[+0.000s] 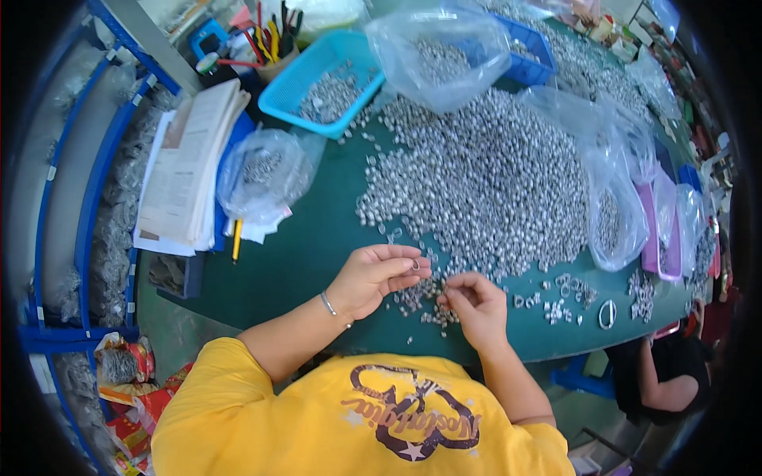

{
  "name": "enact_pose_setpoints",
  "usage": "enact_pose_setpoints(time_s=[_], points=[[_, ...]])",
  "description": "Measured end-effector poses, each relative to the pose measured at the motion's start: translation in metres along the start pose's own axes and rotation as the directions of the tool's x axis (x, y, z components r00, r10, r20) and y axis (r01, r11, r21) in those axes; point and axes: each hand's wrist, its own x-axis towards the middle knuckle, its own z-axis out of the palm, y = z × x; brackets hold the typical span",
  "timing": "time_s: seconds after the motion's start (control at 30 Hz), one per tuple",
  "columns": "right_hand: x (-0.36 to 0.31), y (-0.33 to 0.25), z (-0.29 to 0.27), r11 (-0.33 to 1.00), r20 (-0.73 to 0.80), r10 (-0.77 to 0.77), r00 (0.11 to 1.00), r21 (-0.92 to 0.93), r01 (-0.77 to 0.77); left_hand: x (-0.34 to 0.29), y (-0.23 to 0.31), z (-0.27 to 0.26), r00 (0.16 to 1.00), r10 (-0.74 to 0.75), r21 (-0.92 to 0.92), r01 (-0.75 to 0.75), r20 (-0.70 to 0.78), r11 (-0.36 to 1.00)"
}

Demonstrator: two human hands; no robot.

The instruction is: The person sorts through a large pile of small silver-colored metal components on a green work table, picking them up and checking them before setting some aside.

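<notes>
My left hand (pixel 369 279) is closed in a pinch on a small metal ring (pixel 416 265), held between thumb and fingers. Just to its right, my right hand (pixel 481 308) has its fingertips pressed together; whatever they hold is too small to make out. The two hands are apart, above the near part of the green table (pixel 333 226). Below and between them lie small loose metal pieces (pixel 411 300). Right beyond the hands spreads a large heap of small silvery metal parts (pixel 492 182).
A turquoise basket (pixel 278 101) and clear plastic bags (pixel 444 91) hold metal parts at the back. Papers (pixel 186 174) and a yellow pencil (pixel 236 240) lie left. A lilac bin (pixel 659 226) stands right, near another person's arm (pixel 663 389). Blue shelving (pixel 99 166) lines the left.
</notes>
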Motion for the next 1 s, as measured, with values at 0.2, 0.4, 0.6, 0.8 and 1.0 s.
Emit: enact_pose_setpoints(time_s=[0.2, 0.4, 0.6, 0.8, 1.0], points=[[-0.003, -0.002, 0.003, 0.997, -0.016, 0.035, 0.999, 0.067, -0.034, 0.05, 0.085, 0.012, 0.95, 0.311, -0.055, -0.31, 0.011, 0.949], [-0.007, -0.001, -0.003, 0.987, -0.03, 0.03, 0.999, 0.156, -0.025, 0.101, 0.17, -0.015, 0.806, 0.526, -0.182, -0.58, -0.271, 0.794], [-0.006, 0.003, -0.003, 0.945, -0.035, -0.082, 0.996, 0.316, 0.089, 0.051, 0.069, 0.009, 0.943, 0.334, 0.409, -0.309, 0.012, 0.859], [-0.011, 0.003, 0.006, 0.977, -0.034, -0.162, 0.986, 0.131, 0.165, 0.004, -0.014, 0.018, 0.908, 0.171, 0.717, -0.409, 0.383, 0.565], [0.003, 0.006, 0.012, 0.814, 0.166, -0.35, 0.922, -0.434, 0.387, -0.015, -0.014, -0.016, 0.944, 0.295, 0.647, -0.319, 0.149, 0.693]])
